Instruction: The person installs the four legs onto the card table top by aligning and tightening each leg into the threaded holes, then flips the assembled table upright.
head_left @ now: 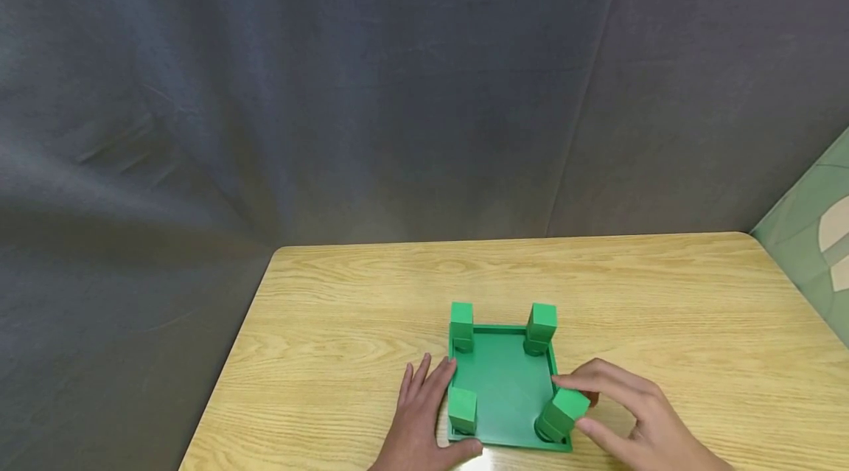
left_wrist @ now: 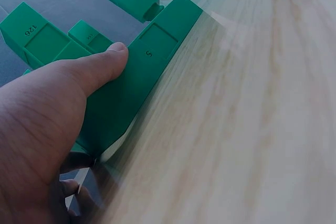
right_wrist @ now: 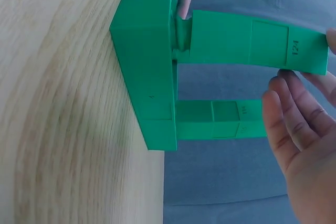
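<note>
A square green tray [head_left: 502,390] with low walls lies on the table, and a green block-like leg rises at each corner. My left hand [head_left: 419,423] steadies the near-left corner, its spread fingers along the left wall and its thumb on the front wall, around the near-left leg [head_left: 462,409]. At the near-right corner, my right hand [head_left: 646,412] pinches the top of a leg marked 124 [right_wrist: 236,38] between thumb and index finger. That leg leans outward, with a narrow neck at its base by the tray wall. The other right-hand fingers are bent beside it.
The far-left leg [head_left: 462,323] and far-right leg [head_left: 542,325] stand upright at the back corners. A wooden table [head_left: 345,309] lies under everything. Dark grey cloth [head_left: 411,88] hangs behind it, and a green patterned cloth [head_left: 822,235] is on the right.
</note>
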A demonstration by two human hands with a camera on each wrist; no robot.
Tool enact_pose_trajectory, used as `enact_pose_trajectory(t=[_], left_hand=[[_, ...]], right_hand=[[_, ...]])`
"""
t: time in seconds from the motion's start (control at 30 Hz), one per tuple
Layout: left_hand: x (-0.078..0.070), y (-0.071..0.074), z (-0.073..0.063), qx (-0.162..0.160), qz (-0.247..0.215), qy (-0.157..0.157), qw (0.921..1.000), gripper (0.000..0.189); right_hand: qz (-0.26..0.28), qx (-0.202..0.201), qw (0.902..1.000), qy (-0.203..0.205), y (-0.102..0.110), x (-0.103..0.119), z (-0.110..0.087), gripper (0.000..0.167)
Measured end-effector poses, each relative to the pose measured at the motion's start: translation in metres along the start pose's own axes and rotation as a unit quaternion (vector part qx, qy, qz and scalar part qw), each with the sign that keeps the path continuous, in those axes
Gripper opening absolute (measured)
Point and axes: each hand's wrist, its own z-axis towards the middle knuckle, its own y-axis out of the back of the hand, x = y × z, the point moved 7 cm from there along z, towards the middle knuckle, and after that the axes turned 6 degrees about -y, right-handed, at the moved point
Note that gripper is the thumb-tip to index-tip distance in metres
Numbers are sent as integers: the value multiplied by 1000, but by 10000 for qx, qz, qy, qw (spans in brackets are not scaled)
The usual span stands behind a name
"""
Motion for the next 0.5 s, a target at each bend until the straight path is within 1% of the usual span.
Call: enact_pose_trajectory(t=[0.07,0.13,0.27,0.37,0.43,0.5], left_hand=[[0,0,0,22,-34,41,10000,110],[0,0,0,55,-75,93,9999,109],[1,-1,-1,130,-142,182,9996,109],[0,0,0,144,-171,201,9995,108],[0,0,0,142,-180,195,9995,108],[0,0,0,137,-180,185,9996,109]], right_hand=[[110,-90,9998,103,0,0,1,43],[162,-189,9996,123,0,0,1,39],[176,-385,9991,-9,-2,0,1,34],[144,-461,9987,-134,-4,-1,1,34],[129,-471,9988,-66,-5,0,1,36],[130,-444,9989,88,-6,1,2,39]])
